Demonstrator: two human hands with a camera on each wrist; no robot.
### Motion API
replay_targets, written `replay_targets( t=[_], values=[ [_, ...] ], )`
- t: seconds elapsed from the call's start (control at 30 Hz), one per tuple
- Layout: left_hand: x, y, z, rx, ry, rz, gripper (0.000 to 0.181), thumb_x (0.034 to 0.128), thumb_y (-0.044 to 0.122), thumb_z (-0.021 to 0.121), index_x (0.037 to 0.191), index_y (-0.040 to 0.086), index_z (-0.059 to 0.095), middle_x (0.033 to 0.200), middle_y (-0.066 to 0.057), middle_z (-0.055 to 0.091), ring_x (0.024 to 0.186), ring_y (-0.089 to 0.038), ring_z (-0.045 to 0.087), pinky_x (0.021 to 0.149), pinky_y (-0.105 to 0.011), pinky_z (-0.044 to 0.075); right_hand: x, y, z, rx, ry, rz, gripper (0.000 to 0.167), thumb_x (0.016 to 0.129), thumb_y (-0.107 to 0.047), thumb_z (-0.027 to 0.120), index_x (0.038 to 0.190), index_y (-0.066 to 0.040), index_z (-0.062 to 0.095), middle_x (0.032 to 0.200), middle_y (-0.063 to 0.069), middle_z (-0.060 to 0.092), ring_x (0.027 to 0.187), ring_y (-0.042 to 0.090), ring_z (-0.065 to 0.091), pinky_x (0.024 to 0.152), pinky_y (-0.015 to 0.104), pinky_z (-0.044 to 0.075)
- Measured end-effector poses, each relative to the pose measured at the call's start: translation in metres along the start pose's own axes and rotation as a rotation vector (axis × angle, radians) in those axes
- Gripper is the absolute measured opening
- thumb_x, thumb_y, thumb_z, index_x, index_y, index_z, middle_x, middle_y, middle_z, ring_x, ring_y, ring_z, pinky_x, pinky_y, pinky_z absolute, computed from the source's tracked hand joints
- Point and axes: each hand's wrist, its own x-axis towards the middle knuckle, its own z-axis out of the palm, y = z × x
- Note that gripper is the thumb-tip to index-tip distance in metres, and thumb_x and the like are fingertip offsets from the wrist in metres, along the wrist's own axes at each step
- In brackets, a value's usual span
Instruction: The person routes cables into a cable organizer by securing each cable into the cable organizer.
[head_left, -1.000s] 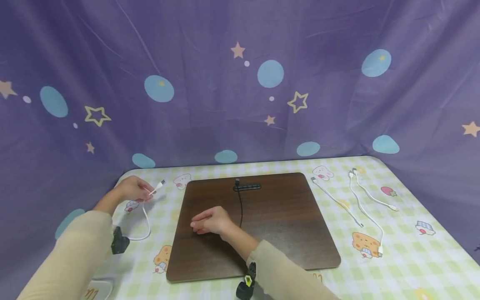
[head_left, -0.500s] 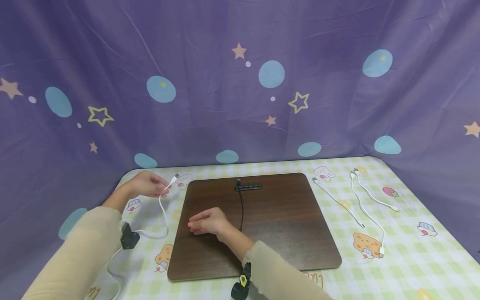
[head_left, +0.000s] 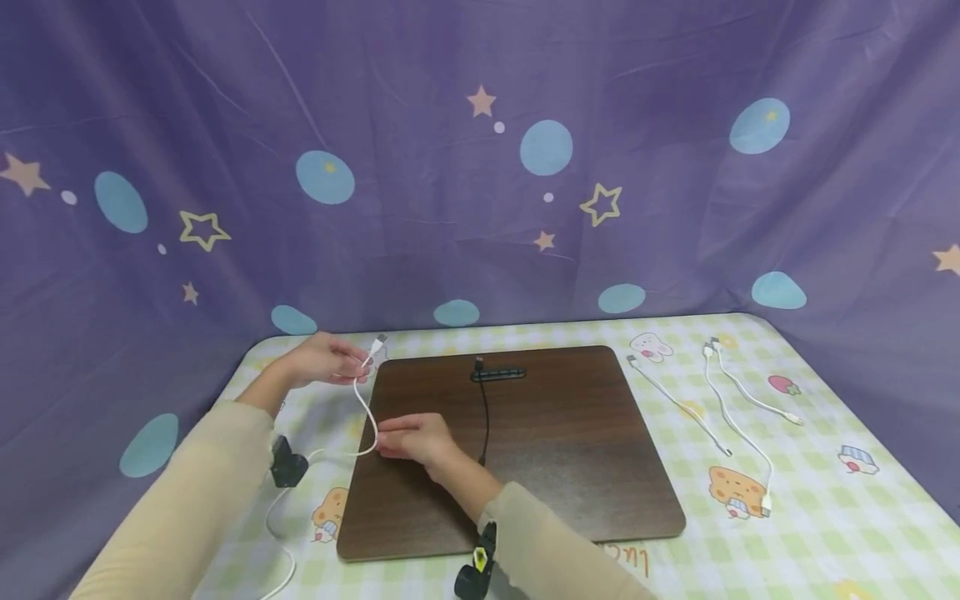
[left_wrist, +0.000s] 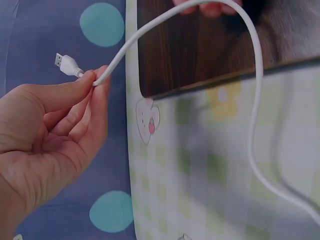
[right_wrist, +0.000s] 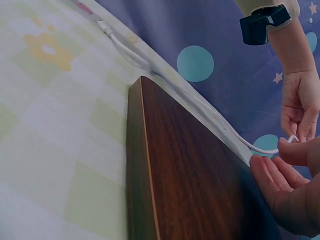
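The left hand (head_left: 326,360) pinches a white cable (head_left: 363,404) just below its USB plug (head_left: 377,345), above the back left corner of a dark brown board (head_left: 562,467). In the left wrist view, thumb and fingers of this hand (left_wrist: 60,115) grip the cable (left_wrist: 258,90), its plug (left_wrist: 69,65) pointing away. The cable loops down to the right hand (head_left: 420,437) at the board's left side. In the right wrist view, the right hand's (right_wrist: 295,187) thumb and fingers stand slightly apart around the cable (right_wrist: 262,150), not visibly gripping it.
A black cable (head_left: 486,417) runs from a black slotted strip (head_left: 504,375) at the board's back. Several white cables (head_left: 678,404) lie right of the board on the checked tablecloth (head_left: 817,517). A purple curtain (head_left: 420,167) hangs behind.
The left hand has moved right and slightly away, carrying the white cable, whose loop now reaches the right fingertips. The right hand has barely moved.
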Motion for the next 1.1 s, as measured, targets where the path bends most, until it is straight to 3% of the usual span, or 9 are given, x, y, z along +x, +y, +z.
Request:
replay_targets(
  t=[0.27,0.43,0.53,0.77,0.93,1.1],
  values=[
    [0.019,0.008,0.014,-0.115,-0.023,0.018,0.041,0.0940,0.000,0.054,0.131,-0.017,0.046,0.103,-0.013,0.073,0.085,-0.007,0.069,0.087,-0.028,0.058,0.006,0.000,-0.012,0.156,0.083,-0.003,0.025,0.084,0.007,0.066,0.109,0.013,0.066,0.097,0.025,0.073,0.076,0.013,0.071,0.081,0.032,0.060],
    [0.034,0.013,0.029,-0.154,0.032,0.007,0.042,0.0952,0.006,0.056,0.130,-0.015,0.048,0.109,-0.018,0.072,0.078,-0.002,0.068,0.078,-0.020,0.058,0.005,-0.006,-0.025,0.160,0.103,0.002,0.026,0.083,0.007,0.068,0.109,0.012,0.066,0.092,0.022,0.074,0.071,0.011,0.069,0.076,0.031,0.061],
    [0.042,0.016,0.040,-0.212,0.069,0.014,0.041,0.0956,0.007,0.056,0.129,-0.016,0.049,0.102,-0.016,0.073,0.075,-0.002,0.067,0.073,-0.017,0.058,0.003,-0.009,-0.033,0.144,0.097,-0.005,0.028,0.082,0.008,0.068,0.109,0.013,0.065,0.090,0.021,0.074,0.069,0.012,0.069,0.075,0.031,0.061],
    [0.060,0.025,0.066,-0.390,0.081,0.082,0.040,0.0942,0.000,0.056,0.127,-0.021,0.046,0.076,0.005,0.069,0.072,-0.003,0.067,0.072,-0.018,0.058,-0.005,-0.015,-0.051,0.077,0.116,-0.005,0.028,0.080,0.011,0.069,0.107,0.016,0.065,0.085,0.020,0.074,0.065,0.012,0.069,0.071,0.030,0.061],
    [0.070,0.038,0.083,-0.467,0.120,0.083,0.038,0.0930,-0.001,0.057,0.125,-0.020,0.047,0.073,0.005,0.067,0.068,-0.003,0.067,0.075,-0.021,0.060,-0.011,-0.021,-0.066,-0.008,0.171,-0.013,0.026,0.079,0.010,0.070,0.104,0.015,0.066,0.089,0.025,0.073,0.066,0.012,0.069,0.070,0.030,0.061],
    [0.080,0.051,0.100,-0.530,0.180,0.073,0.038,0.0928,0.000,0.058,0.125,-0.019,0.049,0.068,0.005,0.066,0.064,-0.003,0.066,0.066,-0.018,0.059,-0.017,-0.027,-0.082,-0.096,0.232,-0.023,0.023,0.078,0.010,0.069,0.102,0.013,0.068,0.091,0.024,0.074,0.068,0.011,0.070,0.070,0.031,0.062]
  ],
)
